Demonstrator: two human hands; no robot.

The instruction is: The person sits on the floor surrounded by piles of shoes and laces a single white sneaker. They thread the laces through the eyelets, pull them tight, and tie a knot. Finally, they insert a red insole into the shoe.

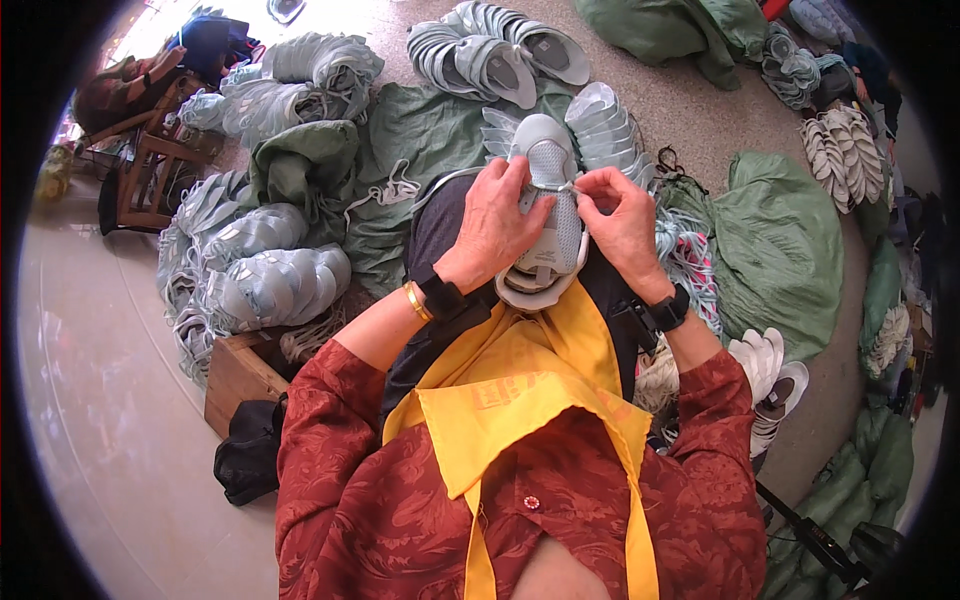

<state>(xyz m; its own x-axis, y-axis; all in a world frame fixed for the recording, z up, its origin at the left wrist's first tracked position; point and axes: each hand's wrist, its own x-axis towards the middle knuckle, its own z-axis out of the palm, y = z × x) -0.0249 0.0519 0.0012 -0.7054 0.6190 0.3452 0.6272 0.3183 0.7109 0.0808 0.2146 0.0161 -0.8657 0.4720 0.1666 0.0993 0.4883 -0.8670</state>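
A light grey shoe lies over my lap, its toe pointing away from me and its heel opening toward the yellow apron. My left hand grips the shoe's left edge, thumb resting on the mesh tongue area. On the opposite side, my right hand pinches a white shoelace near the lowest eyelets, thumb against forefinger. The lace crosses the shoe just behind the toe. My left fingertips are close to its other end; whether they hold it too is hard to make out.
Nested stacks of pale shoe uppers lie at left, with another stack ahead. Green sacks spread on both sides. A bundle of laces hangs beside my right wrist. A wooden box stands at lower left, beside a black bag.
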